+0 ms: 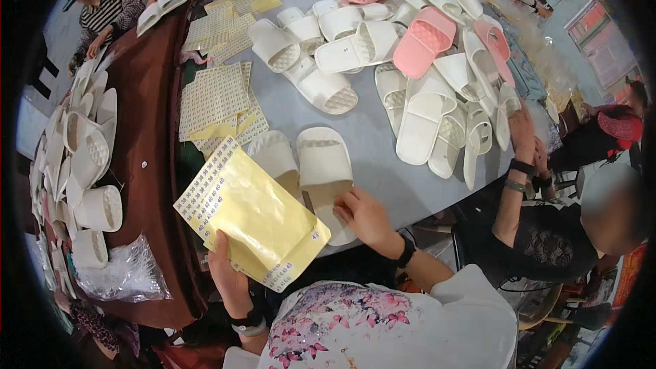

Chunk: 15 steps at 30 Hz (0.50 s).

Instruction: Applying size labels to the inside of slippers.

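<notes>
My left hand [225, 277] grips a yellow sheet of small printed number stickers [266, 222] by its lower left edge, thumb on top. Much of that sheet is bare backing, with stickers left along its edges. Just to the right, my right hand [372, 222] has its fingers bent together in a pinch over the insole of a white slide slipper [326, 157]. Whether a sticker is between these fingertips cannot be made out. A second white slipper [273, 154] lies beside the first, partly hidden by the sheet.
More sticker sheets [215, 99] lie on the grey table's left side. White slippers and a few pink slippers [425, 41] are heaped at the far right. Left stands a brown-covered surface with slippers [99, 208] and a clear plastic bag [130, 273]. A co-worker's hands [523, 133] are at the right edge.
</notes>
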Motion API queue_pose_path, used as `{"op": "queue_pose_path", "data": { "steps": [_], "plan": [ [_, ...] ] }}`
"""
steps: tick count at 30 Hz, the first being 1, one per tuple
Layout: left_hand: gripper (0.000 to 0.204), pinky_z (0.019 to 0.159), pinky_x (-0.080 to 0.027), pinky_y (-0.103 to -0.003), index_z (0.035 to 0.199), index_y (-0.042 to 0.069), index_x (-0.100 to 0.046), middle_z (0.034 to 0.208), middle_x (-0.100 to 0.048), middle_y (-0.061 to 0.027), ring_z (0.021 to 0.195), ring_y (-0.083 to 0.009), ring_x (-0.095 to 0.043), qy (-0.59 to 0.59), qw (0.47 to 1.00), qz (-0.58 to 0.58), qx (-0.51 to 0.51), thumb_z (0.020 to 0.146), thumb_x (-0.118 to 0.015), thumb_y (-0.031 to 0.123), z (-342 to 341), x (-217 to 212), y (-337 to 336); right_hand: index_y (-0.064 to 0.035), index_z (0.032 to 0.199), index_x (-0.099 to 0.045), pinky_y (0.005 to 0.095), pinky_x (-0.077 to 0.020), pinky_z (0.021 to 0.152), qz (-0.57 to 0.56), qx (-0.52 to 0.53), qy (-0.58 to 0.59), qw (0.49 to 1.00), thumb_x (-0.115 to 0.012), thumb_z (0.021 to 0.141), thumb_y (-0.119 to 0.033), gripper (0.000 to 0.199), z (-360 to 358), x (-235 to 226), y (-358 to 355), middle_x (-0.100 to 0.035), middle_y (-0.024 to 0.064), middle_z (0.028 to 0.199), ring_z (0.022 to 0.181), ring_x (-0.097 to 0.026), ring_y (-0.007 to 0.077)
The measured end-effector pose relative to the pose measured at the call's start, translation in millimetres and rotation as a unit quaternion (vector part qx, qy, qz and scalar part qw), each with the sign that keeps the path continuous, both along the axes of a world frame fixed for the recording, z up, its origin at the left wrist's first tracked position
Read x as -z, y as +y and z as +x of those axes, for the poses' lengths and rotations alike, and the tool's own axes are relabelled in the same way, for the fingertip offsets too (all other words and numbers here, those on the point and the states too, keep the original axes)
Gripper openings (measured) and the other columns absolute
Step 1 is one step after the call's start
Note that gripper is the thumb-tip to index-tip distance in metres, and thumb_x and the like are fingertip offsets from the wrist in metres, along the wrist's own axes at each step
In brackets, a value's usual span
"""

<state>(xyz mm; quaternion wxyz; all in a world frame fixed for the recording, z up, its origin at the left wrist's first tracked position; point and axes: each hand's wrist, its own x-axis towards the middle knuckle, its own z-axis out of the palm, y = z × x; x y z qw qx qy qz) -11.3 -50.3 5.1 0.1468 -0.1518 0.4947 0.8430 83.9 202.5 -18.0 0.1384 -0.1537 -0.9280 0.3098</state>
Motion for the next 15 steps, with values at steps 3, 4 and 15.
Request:
{"op": "queue_pose_path", "data": {
  "steps": [3,4,15],
  "plan": [
    [0.035,0.082,-0.045,-0.031,0.116,-0.004,-0.044,0.11,-0.055,-0.0107,0.096,-0.0193,-0.056,0.0,1.0,-0.012,0.007,0.089,-0.051,0.018,5.8,-8.6,9.1,-0.0081,0.081,-0.054,0.0382,-0.0448,0.058,0.006,-0.02,0.024,0.999,-0.061,0.076,-0.016,0.012,-1.8,-0.6,-3.7,-0.053,0.0093,0.077,0.07,-0.055,0.0301],
    [0.035,0.082,-0.045,-0.031,0.116,-0.004,-0.044,0.11,-0.055,-0.0107,0.096,-0.0193,-0.056,0.003,1.0,-0.007,0.011,0.089,-0.051,0.018,6.5,-7.9,11.5,-0.008,0.082,-0.053,0.0383,-0.0447,0.058,-0.002,-0.031,0.034,0.999,-0.061,0.077,-0.015,0.012,-2.1,-0.3,-4.7,-0.052,0.0093,0.078,0.07,-0.055,0.0301],
    [0.031,0.077,-0.045,-0.026,0.114,-0.001,-0.049,0.105,-0.057,-0.0068,0.091,-0.0139,-0.056,0.015,0.996,-0.03,0.083,0.089,-0.052,0.018,7.0,-8.1,35.8,-0.0007,0.09,-0.046,0.043,-0.0409,0.064,-0.088,-0.089,0.041,0.991,-0.056,0.075,-0.029,0.034,-1.5,-1.0,-14.9,-0.044,0.0189,0.087,0.078,-0.048,0.0363]
  ]
}}
